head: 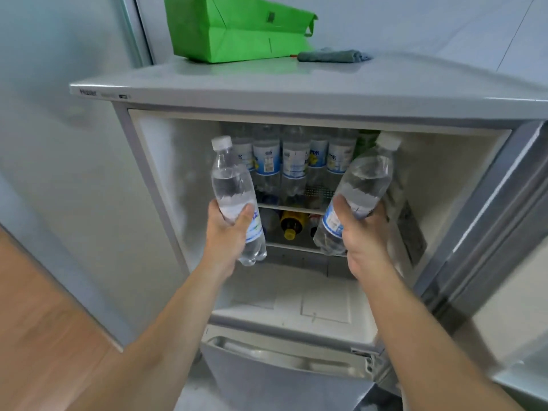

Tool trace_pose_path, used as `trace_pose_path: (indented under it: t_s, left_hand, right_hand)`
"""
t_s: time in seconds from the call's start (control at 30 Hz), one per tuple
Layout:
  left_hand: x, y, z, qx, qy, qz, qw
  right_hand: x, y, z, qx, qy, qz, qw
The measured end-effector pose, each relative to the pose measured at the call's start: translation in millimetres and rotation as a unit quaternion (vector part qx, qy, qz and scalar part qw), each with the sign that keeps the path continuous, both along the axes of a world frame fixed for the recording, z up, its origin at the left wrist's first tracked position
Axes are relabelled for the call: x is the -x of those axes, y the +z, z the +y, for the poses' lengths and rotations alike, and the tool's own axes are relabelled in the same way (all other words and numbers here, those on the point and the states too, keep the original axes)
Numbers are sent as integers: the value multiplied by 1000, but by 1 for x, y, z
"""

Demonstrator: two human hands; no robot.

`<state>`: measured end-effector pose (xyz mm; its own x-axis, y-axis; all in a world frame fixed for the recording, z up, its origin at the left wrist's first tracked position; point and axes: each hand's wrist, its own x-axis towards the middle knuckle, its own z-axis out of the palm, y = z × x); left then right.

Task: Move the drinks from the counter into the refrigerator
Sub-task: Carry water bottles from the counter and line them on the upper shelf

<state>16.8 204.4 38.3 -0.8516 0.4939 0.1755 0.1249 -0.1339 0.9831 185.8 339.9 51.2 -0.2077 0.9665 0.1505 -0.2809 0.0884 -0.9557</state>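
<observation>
Fingers of left hand [228, 229] and right hand [360, 232] curl round one water bottle each, left bottle [234, 194], right bottle [355, 191], both before the open refrigerator [178, 179]; best stood upright beside the shelved bottles [293, 155], one at a time.

Wooden floor [35, 307], pale walls [415, 25]

Two water bottles [234, 200] in hand, one green bag [237, 28], one grey cloth [332, 55], one refrigerator [267, 93].
</observation>
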Motion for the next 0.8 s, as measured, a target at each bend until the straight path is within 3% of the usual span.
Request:
trace_pose_path:
  t_s: [0.2, 0.63, 0.8]
  left_hand:
    - [47, 20, 44, 4, 12, 65, 998]
    - [84, 25, 98, -19, -54, 76, 995]
    - [85, 25, 104, -34, -68, 66, 995]
  right_hand:
    - [45, 8, 32, -36, 23, -17, 999]
    - [104, 12, 106, -66, -30, -101, 992]
    - [125, 14, 117, -75, -73, -187, 977]
